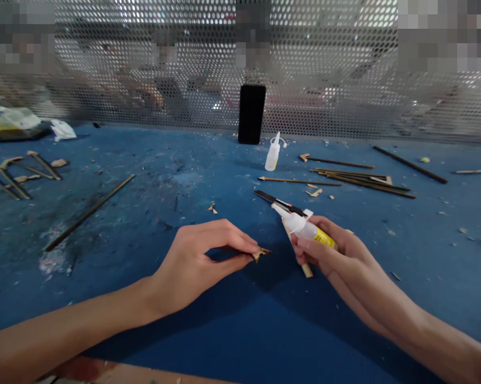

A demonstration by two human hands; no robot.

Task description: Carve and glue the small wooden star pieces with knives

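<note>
Between the thumb and fingers of my left hand (pixel 208 261) is a small piece of wood (pixel 258 254), light with dark edges, pinched just above the blue table. My right hand (pixel 340 256) is closed round a white glue bottle (pixel 308 230) with a yellow label, its nozzle tilted up and to the left. A craft knife (pixel 280 202) with a dark blade lies just beyond that bottle. Under my right hand a pale wooden strip (pixel 307 271) shows in part. Farther back stands a second glue bottle (pixel 272 154), upright with its cap hanging open.
A phone (pixel 252 114) leans against the perforated metal screen (pixel 208 69). Several thin sticks (pixel 364 181) lie at right, and a longer stick (pixel 90 213) at left. Small wooden assemblies (pixel 8 178) and a plastic bag (pixel 10 121) are at far left. Wood scraps dot the blue table (pixel 264 330).
</note>
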